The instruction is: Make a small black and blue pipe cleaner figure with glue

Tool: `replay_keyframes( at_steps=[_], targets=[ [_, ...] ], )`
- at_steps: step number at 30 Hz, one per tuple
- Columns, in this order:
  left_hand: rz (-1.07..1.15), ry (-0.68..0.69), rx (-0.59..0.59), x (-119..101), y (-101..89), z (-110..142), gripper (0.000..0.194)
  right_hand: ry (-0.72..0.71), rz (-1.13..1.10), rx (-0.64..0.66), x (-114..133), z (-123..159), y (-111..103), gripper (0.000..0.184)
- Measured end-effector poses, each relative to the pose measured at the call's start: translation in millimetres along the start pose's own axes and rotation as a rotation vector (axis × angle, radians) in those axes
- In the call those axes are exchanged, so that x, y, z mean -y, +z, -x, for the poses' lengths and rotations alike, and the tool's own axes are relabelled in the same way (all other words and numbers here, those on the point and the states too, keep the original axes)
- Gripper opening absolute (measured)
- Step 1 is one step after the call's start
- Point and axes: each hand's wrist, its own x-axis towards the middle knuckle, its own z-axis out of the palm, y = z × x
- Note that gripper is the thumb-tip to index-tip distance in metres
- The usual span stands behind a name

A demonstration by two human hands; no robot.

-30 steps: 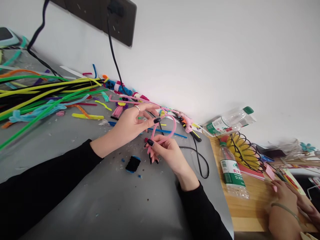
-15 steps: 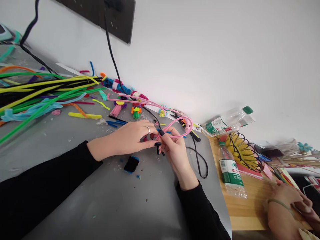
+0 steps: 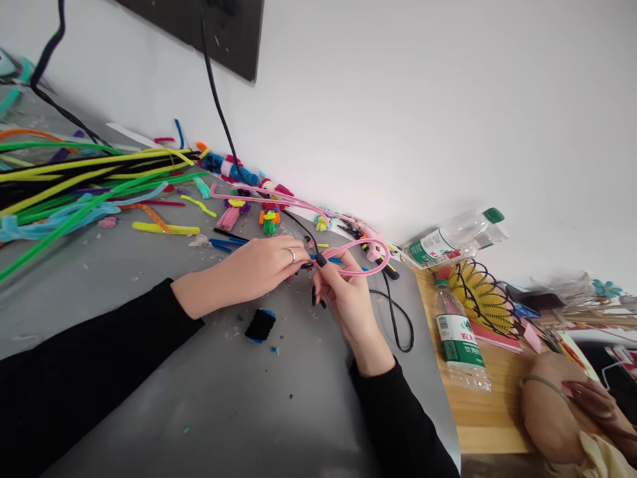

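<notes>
A pink pipe cleaner is bent into a long loop, its round end sticking out to the right past my fingers. My right hand pinches it between thumb and fingers. Closed at the fingertips, my left hand meets the same pipe cleaner at its narrow end, where the contact is partly hidden. Below my left hand lies a small black-and-blue fuzzy block on the grey table mat. Blue pipe cleaners lie just behind my left hand.
Many coloured pipe cleaners are heaped at the left. Small fuzzy figures line the wall, with a black cable among them. At the right are a plastic bottle, a yellow basket and another person's hand.
My left fingertips have closed in on the pink pipe cleaner near my right thumb. The loop's round end has shifted slightly right. The other person's hand has moved a little.
</notes>
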Motion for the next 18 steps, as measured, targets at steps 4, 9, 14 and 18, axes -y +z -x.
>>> replay_keyframes(
  at_steps=[4, 9, 14, 18],
  targets=[
    [0.054, -0.030, 0.011, -0.6, -0.2, -0.8, 0.036, -0.010, -0.007, -0.074, -2.3, -0.9, -0.9, 0.043],
    [0.162, -0.055, 0.061, -3.9, -4.6, -2.5, 0.032, 0.004, -0.060, -0.055, -5.3, -1.5, -3.1, 0.043],
    [0.248, -0.104, 0.082, -4.6, -7.2, -4.9, 0.032, 0.023, -0.109, -0.032, -7.0, -2.9, -4.4, 0.041],
    [0.293, -0.140, 0.099, -5.2, -8.2, -6.0, 0.033, 0.013, -0.111, -0.026, -7.6, -3.6, -4.4, 0.040]
  ],
)
